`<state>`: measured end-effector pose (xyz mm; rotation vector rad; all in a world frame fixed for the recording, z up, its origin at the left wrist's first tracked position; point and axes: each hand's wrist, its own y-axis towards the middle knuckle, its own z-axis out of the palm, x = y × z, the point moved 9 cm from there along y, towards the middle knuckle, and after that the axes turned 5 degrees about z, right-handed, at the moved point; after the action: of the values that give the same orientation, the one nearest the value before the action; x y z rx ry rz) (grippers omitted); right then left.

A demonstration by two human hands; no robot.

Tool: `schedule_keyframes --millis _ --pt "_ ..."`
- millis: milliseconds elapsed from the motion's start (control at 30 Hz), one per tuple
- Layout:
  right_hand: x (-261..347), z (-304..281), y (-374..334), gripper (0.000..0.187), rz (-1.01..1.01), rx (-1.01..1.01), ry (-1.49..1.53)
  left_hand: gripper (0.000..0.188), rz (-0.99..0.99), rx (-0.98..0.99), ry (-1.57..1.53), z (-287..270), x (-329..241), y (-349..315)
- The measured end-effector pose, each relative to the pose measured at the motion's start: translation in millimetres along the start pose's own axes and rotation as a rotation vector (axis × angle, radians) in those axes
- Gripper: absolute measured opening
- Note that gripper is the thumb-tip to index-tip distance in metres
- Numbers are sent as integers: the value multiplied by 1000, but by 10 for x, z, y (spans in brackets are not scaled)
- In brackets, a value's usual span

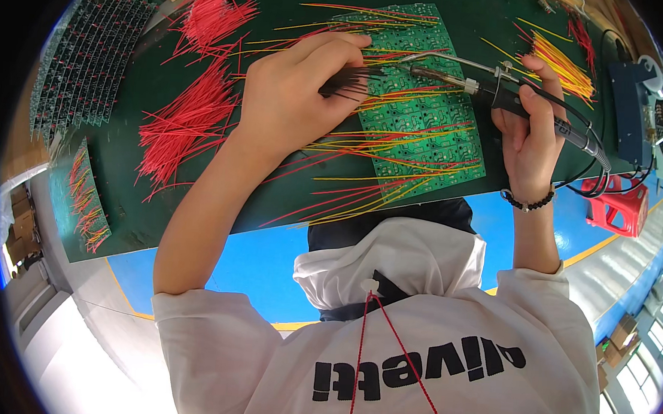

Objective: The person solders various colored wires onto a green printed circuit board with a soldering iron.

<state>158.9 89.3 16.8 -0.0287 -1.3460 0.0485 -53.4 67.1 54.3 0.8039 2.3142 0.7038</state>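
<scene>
1. Spanning my view, the green tabletop (197, 200) carries the circuit board (419, 107), bristling with red and yellow wires.
2. My left hand (292, 92) pinches a bundle of black wires (353, 81) against the board.
3. My right hand (530, 135) grips the soldering iron (495, 92); its hot tip could scorch nearby fingers or insulation.

Your circuit board (419, 114): green | wires (182, 124): red, yellow | your soldering iron (517, 100): black grip | table (279, 197): dark green

red stool (618, 208), blue floor (257, 267), stacked boards (84, 59)
</scene>
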Motion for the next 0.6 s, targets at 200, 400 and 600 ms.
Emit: schedule_keyframes --millis 200,400,600 --pt "-16 -40 8 29 3 9 34 17 0 4 -6 4 -1 1" --pt "-13 -32 8 27 -7 21 95 17 -2 8 -7 5 -2 3" --pt "7 0 -3 28 -9 16 29 17 -20 19 2 21 18 -5"
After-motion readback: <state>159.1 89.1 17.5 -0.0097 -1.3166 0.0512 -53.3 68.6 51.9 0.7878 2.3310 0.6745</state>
